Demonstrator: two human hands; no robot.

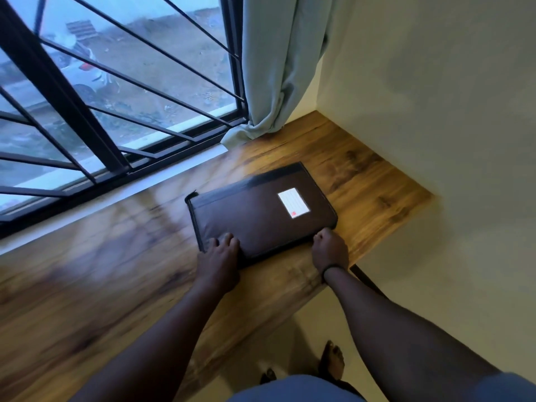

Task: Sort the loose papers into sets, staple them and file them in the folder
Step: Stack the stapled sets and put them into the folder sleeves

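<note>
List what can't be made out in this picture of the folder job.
- Contents of the folder: it lies closed on the table, so the head view shows no papers or stapler.
- Writing on the label: too small and blurred.
- Fingertips of the right hand: curled over the folder's near corner, so its grip underneath is hidden.
- Left hand: motion blur leaves it unclear whether its fingers press or just rest.
</note>
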